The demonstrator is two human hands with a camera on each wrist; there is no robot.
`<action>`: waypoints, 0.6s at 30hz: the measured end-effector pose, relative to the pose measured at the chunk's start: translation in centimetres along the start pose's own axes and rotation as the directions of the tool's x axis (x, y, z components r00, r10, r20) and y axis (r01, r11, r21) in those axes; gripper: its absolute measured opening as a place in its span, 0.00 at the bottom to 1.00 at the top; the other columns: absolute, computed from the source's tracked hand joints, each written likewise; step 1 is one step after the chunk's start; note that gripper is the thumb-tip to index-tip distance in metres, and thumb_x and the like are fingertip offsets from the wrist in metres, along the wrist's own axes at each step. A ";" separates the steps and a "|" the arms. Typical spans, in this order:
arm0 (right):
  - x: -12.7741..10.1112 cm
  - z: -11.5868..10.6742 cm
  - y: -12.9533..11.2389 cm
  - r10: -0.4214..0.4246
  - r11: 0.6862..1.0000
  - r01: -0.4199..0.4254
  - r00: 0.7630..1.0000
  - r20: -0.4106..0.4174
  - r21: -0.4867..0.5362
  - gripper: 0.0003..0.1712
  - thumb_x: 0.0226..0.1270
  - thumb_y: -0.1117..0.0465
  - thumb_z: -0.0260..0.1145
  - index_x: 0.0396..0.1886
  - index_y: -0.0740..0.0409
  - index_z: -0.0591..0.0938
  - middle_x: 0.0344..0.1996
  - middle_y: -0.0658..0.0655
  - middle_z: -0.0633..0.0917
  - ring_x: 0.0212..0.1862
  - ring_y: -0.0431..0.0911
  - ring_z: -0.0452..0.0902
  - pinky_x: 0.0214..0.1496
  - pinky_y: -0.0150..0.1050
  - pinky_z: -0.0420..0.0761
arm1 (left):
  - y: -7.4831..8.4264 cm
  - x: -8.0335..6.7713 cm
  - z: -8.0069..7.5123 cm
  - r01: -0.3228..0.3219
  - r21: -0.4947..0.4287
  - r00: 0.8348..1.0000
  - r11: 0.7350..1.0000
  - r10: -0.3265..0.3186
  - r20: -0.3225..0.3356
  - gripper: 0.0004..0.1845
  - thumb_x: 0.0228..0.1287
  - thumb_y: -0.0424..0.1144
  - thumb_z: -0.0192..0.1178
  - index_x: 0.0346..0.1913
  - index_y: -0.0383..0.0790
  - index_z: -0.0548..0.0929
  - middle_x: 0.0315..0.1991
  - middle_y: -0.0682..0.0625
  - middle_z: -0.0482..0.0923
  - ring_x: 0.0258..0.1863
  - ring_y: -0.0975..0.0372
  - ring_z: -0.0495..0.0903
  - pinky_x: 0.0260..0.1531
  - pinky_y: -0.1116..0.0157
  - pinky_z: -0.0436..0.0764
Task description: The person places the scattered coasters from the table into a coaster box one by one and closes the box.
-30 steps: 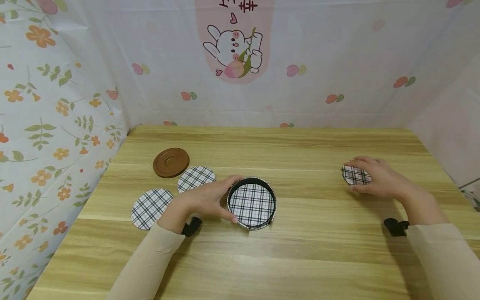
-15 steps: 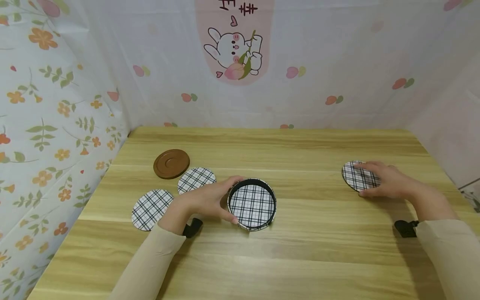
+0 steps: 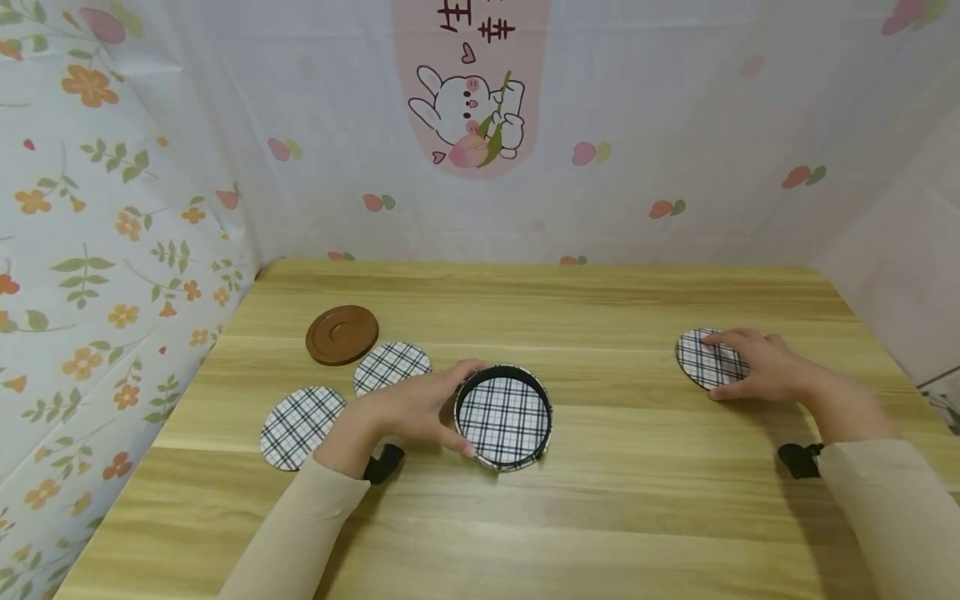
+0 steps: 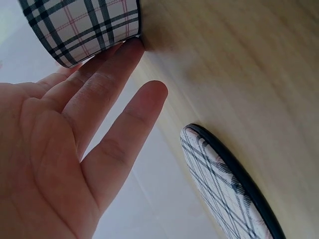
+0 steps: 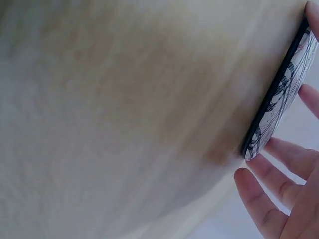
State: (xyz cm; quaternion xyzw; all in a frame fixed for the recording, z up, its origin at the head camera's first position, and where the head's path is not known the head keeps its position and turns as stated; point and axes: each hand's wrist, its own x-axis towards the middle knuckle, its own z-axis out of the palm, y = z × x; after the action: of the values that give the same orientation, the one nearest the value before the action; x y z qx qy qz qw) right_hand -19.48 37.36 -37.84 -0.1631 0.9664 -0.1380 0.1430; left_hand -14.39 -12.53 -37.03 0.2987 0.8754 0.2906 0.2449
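Observation:
Near the middle of the table, my left hand (image 3: 416, 408) holds a round plaid coaster holder (image 3: 517, 467) by its left side, thumb in front and fingers behind. A plaid disc surface shows inside its black-lined wall. The left wrist view has fingertips against the holder's plaid outside (image 4: 84, 25). Far to the right, my right hand (image 3: 776, 367) grips a round plaid coaster (image 3: 697, 358) at its edges. Seen from the right wrist, this coaster (image 5: 284, 94) has a black underside and lies low on or just at the tabletop; fingers and thumb touch its rim.
Two more plaid coasters (image 3: 300, 427) lie left of the holder, one partly behind the left forearm. A brown round saucer-like disc (image 3: 342, 335) lies behind them. The wooden table (image 3: 600, 517) meets patterned curtains at the back and left.
The right hand has shifted slightly right and then back left, the coaster moving with it; more of the coaster shows now. The left hand and holder stay put. The view tilts up slightly.

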 end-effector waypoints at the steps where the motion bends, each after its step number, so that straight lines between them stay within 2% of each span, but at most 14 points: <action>1: 0.1 0.0 -0.1 -0.002 1.000 0.002 1.000 -0.004 0.003 0.49 0.53 0.46 0.77 0.68 0.65 0.67 0.66 0.82 0.62 0.60 0.78 0.57 0.54 0.72 0.63 | 0.0 0.0 0.0 0.000 0.001 1.000 1.000 0.000 -0.001 0.61 0.49 0.57 0.76 0.79 0.49 0.48 0.77 0.48 0.58 0.74 0.56 0.62 0.75 0.53 0.61; 8: -0.2 0.0 -0.7 0.031 0.999 -0.031 1.000 0.005 -0.015 0.49 0.52 0.44 0.78 0.67 0.62 0.68 0.65 0.83 0.61 0.59 0.80 0.57 0.50 0.75 0.67 | 0.0 -0.3 0.3 0.000 -0.006 1.000 1.000 0.000 -0.006 0.61 0.50 0.55 0.76 0.80 0.47 0.48 0.78 0.48 0.57 0.75 0.56 0.61 0.75 0.53 0.60; 12: -0.4 0.0 -0.7 0.034 0.999 -0.035 0.999 -0.009 -0.022 0.49 0.51 0.43 0.78 0.67 0.61 0.69 0.65 0.82 0.62 0.59 0.79 0.58 0.50 0.74 0.69 | 0.1 -0.3 0.3 0.009 0.006 1.000 1.000 -0.009 -0.012 0.61 0.49 0.57 0.76 0.79 0.48 0.48 0.77 0.48 0.59 0.73 0.56 0.64 0.74 0.53 0.62; 18: -1.1 -0.1 -0.3 0.038 0.999 -0.038 0.999 -0.025 -0.020 0.48 0.53 0.42 0.76 0.68 0.60 0.69 0.66 0.81 0.61 0.60 0.80 0.55 0.51 0.76 0.65 | 0.2 -0.2 0.0 0.016 0.016 1.000 1.000 -0.015 -0.019 0.60 0.49 0.56 0.76 0.79 0.50 0.48 0.75 0.48 0.62 0.72 0.55 0.66 0.73 0.51 0.64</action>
State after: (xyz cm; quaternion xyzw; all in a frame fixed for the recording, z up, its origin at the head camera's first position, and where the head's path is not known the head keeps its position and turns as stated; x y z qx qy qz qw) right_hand -18.37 37.48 -37.40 -0.1445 0.9723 -0.1276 0.1319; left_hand -14.18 -12.58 -36.86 0.2911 0.8823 0.2844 0.2365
